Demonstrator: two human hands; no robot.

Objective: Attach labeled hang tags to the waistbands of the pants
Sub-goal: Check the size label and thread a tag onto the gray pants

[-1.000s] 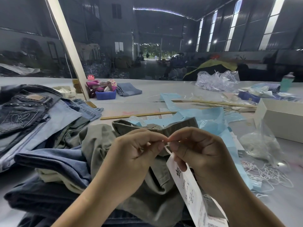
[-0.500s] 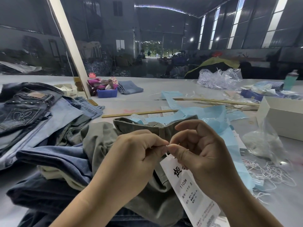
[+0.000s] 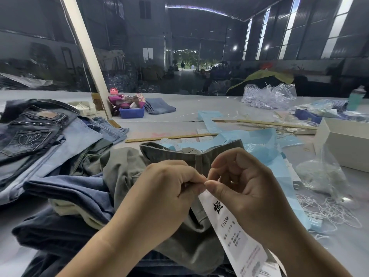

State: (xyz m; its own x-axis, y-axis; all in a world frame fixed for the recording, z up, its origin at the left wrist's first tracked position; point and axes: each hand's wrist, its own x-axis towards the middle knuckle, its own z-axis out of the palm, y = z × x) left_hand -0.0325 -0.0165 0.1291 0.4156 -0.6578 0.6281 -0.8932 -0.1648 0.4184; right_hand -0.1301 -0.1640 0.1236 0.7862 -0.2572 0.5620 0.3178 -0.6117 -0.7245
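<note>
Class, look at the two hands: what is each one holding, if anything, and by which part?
Both the left hand and right hand pinch the top end of the white hang tag; any string there is hidden.

the long white paper hang tag (image 3: 232,228) bears a large black chinese character at its top, then "1103#" and the size letter "s"; the smaller print below is too blurred to read.

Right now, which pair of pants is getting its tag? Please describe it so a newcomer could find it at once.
Start at the heap of pants on the grey table, nearest the person. On top lie the olive-green pants, waistband raised toward the far side, just behind the left hand and right hand pinching the white hang tag. All neighbours are blue or dark denim.
</note>
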